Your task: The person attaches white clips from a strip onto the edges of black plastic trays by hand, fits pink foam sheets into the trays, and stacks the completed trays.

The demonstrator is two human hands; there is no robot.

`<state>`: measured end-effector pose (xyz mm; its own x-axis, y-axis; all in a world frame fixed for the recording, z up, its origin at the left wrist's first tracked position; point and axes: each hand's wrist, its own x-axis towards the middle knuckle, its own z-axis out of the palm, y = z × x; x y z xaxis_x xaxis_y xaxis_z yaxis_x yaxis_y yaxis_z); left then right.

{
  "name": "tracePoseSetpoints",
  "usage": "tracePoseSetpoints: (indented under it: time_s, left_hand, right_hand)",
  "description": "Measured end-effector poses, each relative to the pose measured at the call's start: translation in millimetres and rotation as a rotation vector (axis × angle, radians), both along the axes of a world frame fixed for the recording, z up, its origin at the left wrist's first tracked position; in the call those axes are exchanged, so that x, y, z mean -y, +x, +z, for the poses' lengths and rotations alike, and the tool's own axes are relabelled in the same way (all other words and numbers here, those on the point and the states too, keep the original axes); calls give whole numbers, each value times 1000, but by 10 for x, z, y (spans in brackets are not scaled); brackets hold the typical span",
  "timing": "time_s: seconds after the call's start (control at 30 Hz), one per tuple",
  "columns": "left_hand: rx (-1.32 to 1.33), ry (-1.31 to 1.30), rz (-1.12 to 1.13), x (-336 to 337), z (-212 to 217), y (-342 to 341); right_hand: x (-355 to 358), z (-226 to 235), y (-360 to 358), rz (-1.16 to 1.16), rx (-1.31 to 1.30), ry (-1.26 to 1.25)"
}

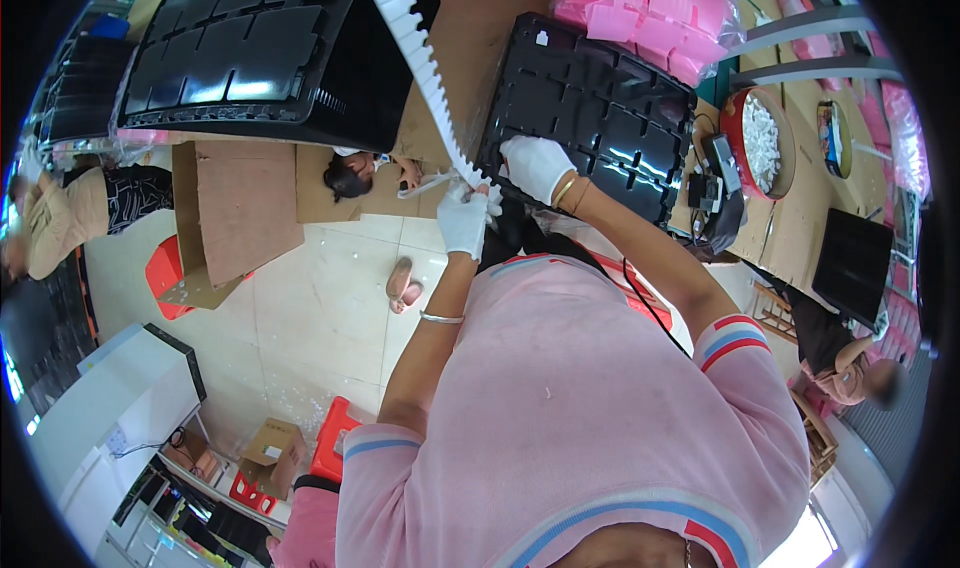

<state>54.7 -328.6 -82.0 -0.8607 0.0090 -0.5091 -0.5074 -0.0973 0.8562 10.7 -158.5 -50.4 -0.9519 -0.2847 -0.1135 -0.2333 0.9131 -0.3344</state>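
My left hand [463,222], in a white glove, is closed at the lower end of a long white toothed strip [425,73]. The strip slants up and leftward to the top of the view. My right hand [538,167], gloved too, rests at the left edge of a black slotted plastic panel [600,118] that lies on the bench in front of me. Its fingers are curled in, and what they hold, if anything, is hidden. A small white label sits near the panel's far left corner.
Stacked black panels [235,53] stand at the far left, above an open cardboard box [245,208]. Pink foam pieces [655,13] lie behind my panel. At right are a red bowl of small white parts [762,146] and a dark screen [852,268]. Other people work nearby.
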Motion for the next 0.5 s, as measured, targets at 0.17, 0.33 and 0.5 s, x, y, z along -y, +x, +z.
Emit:
tracePoseSetpoints:
  time_s: [0.17, 0.33, 0.5]
  left_hand:
    - [-130, -125, -38, 46, -82, 31]
    - [5, 2, 2, 21, 124, 86]
    - [50, 58, -80, -95, 329, 65]
  right_hand:
    - [77, -77, 214, 10, -24, -29]
    - [-122, 411, 495, -195, 74, -425]
    - [-200, 553, 674, -229, 236, -477]
